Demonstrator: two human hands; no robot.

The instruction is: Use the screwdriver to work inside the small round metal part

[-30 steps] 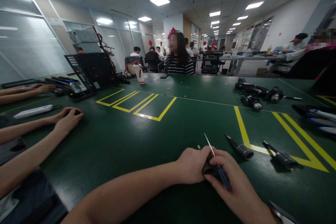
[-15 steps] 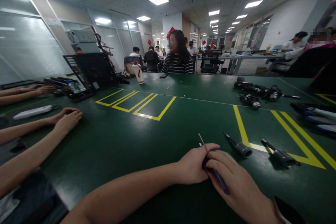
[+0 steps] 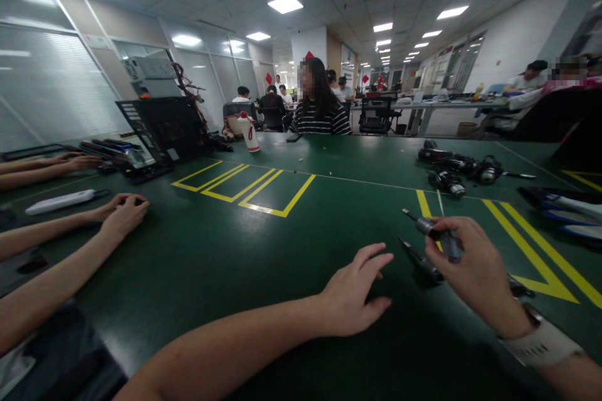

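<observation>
My right hand [image 3: 475,269] is raised above the green table [image 3: 263,244] and closed on two screwdrivers. One is a black screwdriver [image 3: 423,224] with a grey collar, tip pointing left. The other is a thin blue-handled screwdriver [image 3: 450,244] with its shaft pointing up. A white watch sits on that wrist. My left hand [image 3: 355,291] lies open and holds nothing, its fingers stretched towards the right. Just beyond it another black screwdriver [image 3: 418,258] lies on the table. A further one [image 3: 521,289] is mostly hidden behind my right hand.
Another person's arms [image 3: 113,216] rest on the table at left, near a white pen-shaped tool [image 3: 61,200]. Further back stand an open computer case [image 3: 164,128], a white bottle [image 3: 249,133] and a heap of black tools [image 3: 454,169]. A person in a striped shirt [image 3: 322,119] sits opposite. Yellow tape lines [image 3: 531,250] mark the table.
My hands were together on the screwdrivers. The right hand has since lifted away to the right with both tools, and the left hand has let go and opened.
</observation>
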